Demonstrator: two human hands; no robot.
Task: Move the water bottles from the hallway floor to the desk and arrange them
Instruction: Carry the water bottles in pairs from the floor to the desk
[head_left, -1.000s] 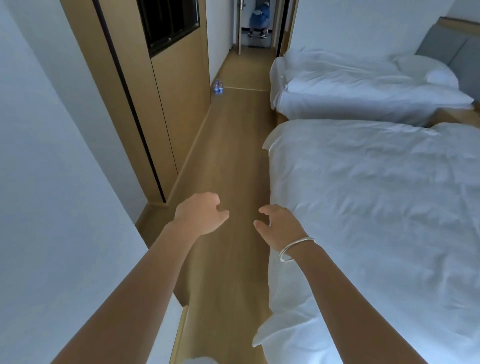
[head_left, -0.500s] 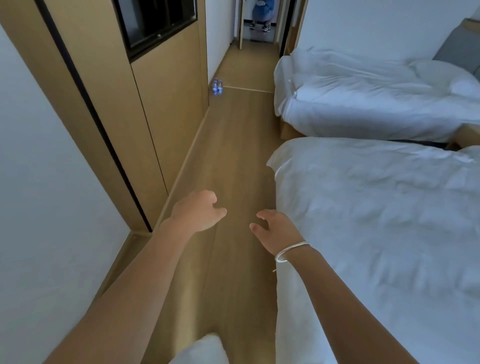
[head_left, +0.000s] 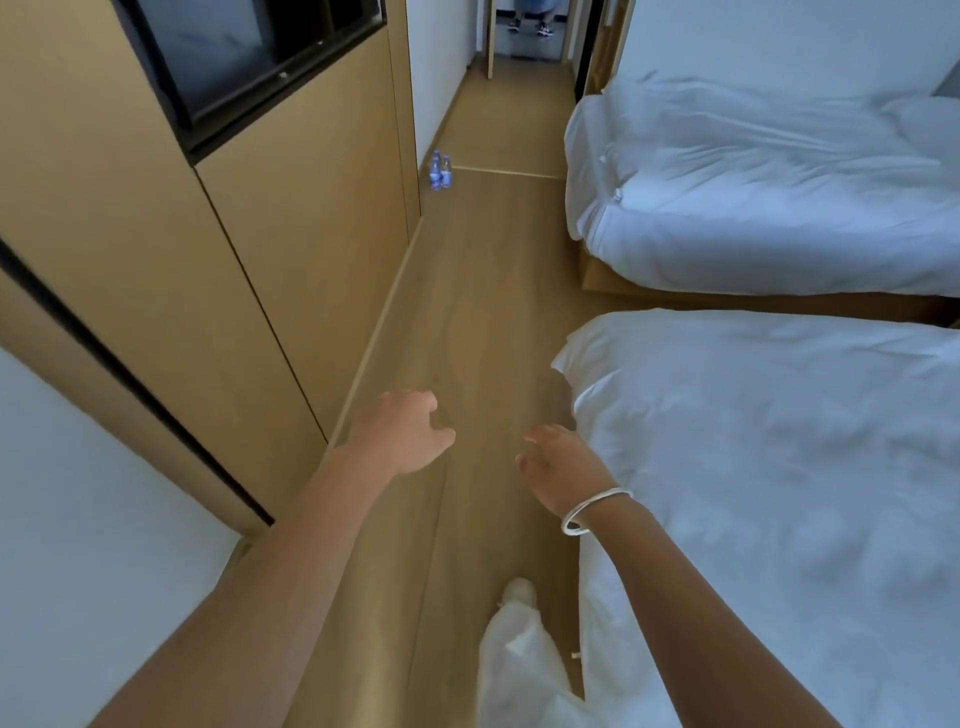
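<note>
Two small water bottles (head_left: 439, 169) with blue labels stand upright side by side on the wooden floor, far ahead at the corner of the wooden cabinet wall. My left hand (head_left: 402, 431) hangs in the air in front of me, fingers loosely curled, holding nothing. My right hand (head_left: 563, 470), with a silver bangle on the wrist, is held out beside it, also loosely curled and empty. Both hands are far short of the bottles. No desk is in view.
A wooden cabinet wall (head_left: 249, 223) with a dark recessed screen runs along the left. Two beds (head_left: 779, 441) with white duvets line the right, leaving a narrow floor aisle (head_left: 467, 312). A person's feet (head_left: 530, 26) stand in the far doorway. My white-trousered leg (head_left: 519, 649) steps forward.
I have walked forward along the aisle; the bottles and far bed are closer, the white wall on the left has slid back, and my leg now shows below. Both hands stay empty.
</note>
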